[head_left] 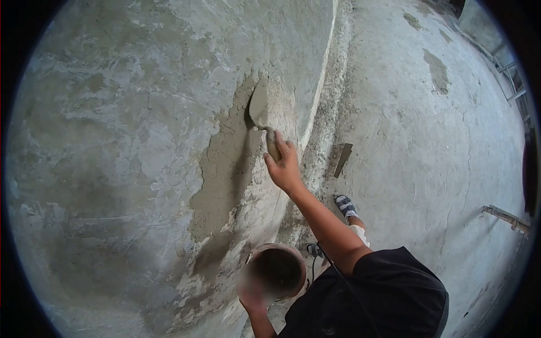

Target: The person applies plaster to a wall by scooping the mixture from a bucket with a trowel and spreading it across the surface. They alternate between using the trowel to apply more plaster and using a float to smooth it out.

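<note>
My right hand (284,168) is closed around the handle of a pointed trowel (259,104). The trowel's blade lies against the wall (112,141), at the upper end of a darker patch of wet mortar (217,169) that runs down the rough surface. Lower down, my left hand (255,301) grips the side of a round bucket (297,265) close to my body. A blurred area covers part of that hand and the bucket's rim. The bucket's inside looks dark, and I cannot make out what is in it.
Along the wall's foot runs a strip of crumbly debris (332,96). A short flat piece (342,160) lies on the concrete floor (411,146) near my sandalled foot (345,205). To the right is a long narrow object (505,217); metal bars (515,93) stand at the far right.
</note>
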Demonstrator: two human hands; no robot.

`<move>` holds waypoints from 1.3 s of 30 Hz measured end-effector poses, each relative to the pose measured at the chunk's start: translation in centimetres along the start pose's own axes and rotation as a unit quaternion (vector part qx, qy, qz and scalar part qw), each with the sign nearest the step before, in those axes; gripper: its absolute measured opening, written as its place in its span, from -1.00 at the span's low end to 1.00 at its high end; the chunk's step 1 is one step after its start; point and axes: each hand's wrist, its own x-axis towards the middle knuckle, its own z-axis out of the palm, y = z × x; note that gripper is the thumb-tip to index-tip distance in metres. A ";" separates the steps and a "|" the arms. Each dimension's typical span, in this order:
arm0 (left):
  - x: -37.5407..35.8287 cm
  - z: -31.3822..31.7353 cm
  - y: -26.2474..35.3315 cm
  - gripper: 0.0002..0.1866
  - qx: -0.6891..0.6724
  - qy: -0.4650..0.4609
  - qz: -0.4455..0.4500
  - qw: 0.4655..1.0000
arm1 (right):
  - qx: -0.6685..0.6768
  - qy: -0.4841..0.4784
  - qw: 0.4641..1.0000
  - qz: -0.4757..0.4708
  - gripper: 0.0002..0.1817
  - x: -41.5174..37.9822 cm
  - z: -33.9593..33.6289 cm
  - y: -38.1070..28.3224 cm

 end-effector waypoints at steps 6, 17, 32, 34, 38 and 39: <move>1.1 -0.9 -0.4 -0.41 -0.011 -0.009 -0.008 1.000 | 0.022 -0.069 0.997 -0.008 -0.22 -4.6 0.4 0.0; -0.1 1.4 -0.4 -0.51 -0.022 -0.049 0.012 0.999 | 0.108 -0.047 0.992 0.044 -0.29 -0.7 -2.4 2.3; -3.1 9.1 -2.4 -0.48 -0.121 -0.024 0.040 0.992 | 0.011 -0.156 0.988 0.006 -0.24 -2.9 -7.6 2.2; -3.1 8.5 -3.2 -0.47 -0.110 -0.036 0.056 0.992 | 0.022 -0.116 0.993 -0.018 -0.25 0.0 -6.1 2.5; -4.2 7.5 -4.7 -0.43 -0.107 -0.030 0.062 0.992 | 0.136 -0.118 0.983 -0.035 -0.25 0.3 -2.9 0.9; -4.6 7.5 -5.1 -0.43 -0.110 -0.028 0.060 0.992 | 0.169 -0.149 0.974 -0.006 -0.26 -0.8 -2.6 0.4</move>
